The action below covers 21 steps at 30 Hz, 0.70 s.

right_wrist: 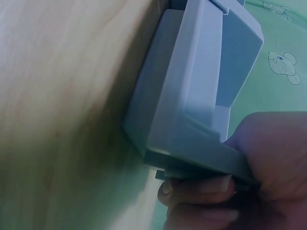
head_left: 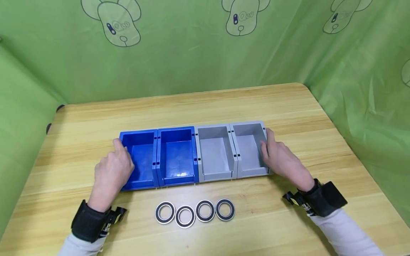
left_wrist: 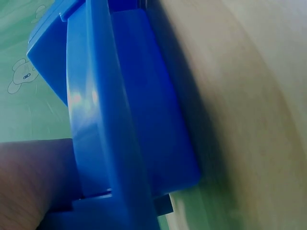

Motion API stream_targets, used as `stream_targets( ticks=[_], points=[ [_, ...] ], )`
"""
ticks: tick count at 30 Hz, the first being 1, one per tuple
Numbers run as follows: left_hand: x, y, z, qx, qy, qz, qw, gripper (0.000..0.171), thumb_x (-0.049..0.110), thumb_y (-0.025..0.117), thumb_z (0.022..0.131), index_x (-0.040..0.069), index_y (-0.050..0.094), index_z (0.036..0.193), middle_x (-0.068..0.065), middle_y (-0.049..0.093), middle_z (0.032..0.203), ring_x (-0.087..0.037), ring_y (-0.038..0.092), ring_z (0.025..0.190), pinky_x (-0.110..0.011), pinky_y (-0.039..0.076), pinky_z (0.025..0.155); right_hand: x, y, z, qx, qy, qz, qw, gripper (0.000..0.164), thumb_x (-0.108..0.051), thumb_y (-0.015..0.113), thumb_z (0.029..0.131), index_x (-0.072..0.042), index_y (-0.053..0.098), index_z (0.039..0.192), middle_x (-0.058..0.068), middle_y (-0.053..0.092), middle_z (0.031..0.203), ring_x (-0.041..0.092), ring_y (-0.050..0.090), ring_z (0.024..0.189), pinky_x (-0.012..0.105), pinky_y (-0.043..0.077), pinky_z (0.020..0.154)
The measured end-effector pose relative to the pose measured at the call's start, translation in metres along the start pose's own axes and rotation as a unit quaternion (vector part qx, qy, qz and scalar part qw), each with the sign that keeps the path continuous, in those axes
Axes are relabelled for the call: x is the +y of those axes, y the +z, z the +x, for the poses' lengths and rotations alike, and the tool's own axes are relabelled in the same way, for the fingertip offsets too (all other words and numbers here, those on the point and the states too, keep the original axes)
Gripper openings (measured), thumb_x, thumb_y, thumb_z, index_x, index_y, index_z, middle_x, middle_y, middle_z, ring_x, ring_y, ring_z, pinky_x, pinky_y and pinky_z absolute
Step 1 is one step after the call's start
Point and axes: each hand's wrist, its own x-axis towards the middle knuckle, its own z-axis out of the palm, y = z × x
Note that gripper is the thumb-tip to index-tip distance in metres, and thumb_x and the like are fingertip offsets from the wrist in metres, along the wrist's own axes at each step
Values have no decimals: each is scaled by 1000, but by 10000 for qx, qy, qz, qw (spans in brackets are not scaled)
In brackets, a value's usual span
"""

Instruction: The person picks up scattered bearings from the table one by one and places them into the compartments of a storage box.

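Two blue bins and two grey bins, side by side in one row on the desk. Both hands engaged: left hand grips the outer blue bin's side; right hand holds the outer grey bin's wall, fingers curled beneath its rim, visible only from the right wrist. Four black rings, head view only, nearer the person. Green curtain: printed animal heads, lettering too faint to read.

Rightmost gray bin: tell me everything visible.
The rightmost gray bin looks like plastic: open-topped, upright, with a low front lip and small dark slots in its side rims. Its left side adjoins the other gray bin. The right hand holds its outer wall, thumb inside. Whether its base touches the table is unclear.
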Motion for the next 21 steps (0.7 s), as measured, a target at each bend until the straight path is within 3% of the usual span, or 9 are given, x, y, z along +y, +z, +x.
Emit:
stream_targets(
  ticks=[10,16,18,21],
  points=[
    [-1,-3,-1,-133,-103,3,9999,24,16,34,107,-8,38,108,-12,42,50,-32,47,36,-40,36,32,3,0,4,-20,-44,126,9999,51,-22,31,110,9,20,149,15,53,69,19,48,45,31,36,40],
    [0,-5,0,-196,-175,19,9997,24,16,35,107,-8,38,108,-13,43,50,-35,49,37,-41,36,32,5,-2,4,0,123,187,9997,65,-38,34,110,6,16,155,19,57,73,21,53,52,35,40,46],
    [0,-5,0,-259,-179,4,9995,24,16,35,107,-8,38,108,-14,44,50,-35,50,38,-42,37,33,3,-7,-1,203,267,16,9994,75,-50,36,108,1,15,159,17,57,70,22,54,52,35,39,46],
    [0,-5,1,-291,-152,-21,9995,24,16,35,107,-8,38,107,-14,44,51,-35,50,38,-42,38,33,-5,-16,-12,883,311,-369,9949,81,-62,42,103,-9,22,160,10,55,66,20,49,48,33,35,43]
  ],
)
